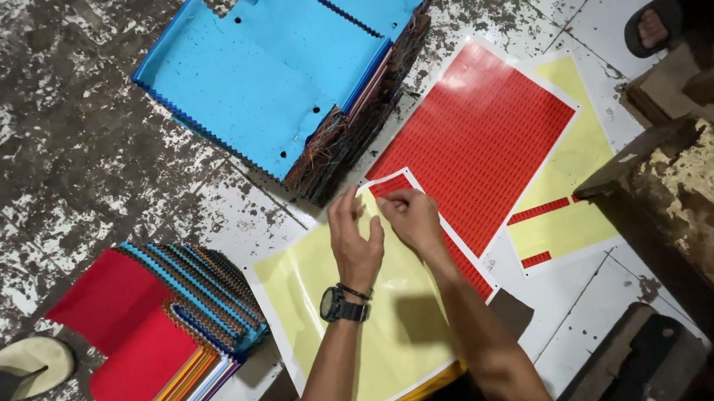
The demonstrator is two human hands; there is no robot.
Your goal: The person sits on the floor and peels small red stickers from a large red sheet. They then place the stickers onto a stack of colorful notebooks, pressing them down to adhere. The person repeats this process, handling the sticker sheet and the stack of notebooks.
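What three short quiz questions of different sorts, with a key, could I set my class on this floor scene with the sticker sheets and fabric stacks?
1. True or false: the left hand wears a wristwatch.
2. Which colour tops the fabric stack at the top? A green, B blue, C black.
3. Fill in: both hands, the right hand too, meet over the yellow ____.

Key: 1 true; 2 B; 3 sheet.

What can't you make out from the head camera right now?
- Sticker sheet top edge: covered by left hand and right hand; whether the fingertips pinch a label is hidden.
- Red labels: print too small.
- Blue fabric stack: cut off by the top edge.
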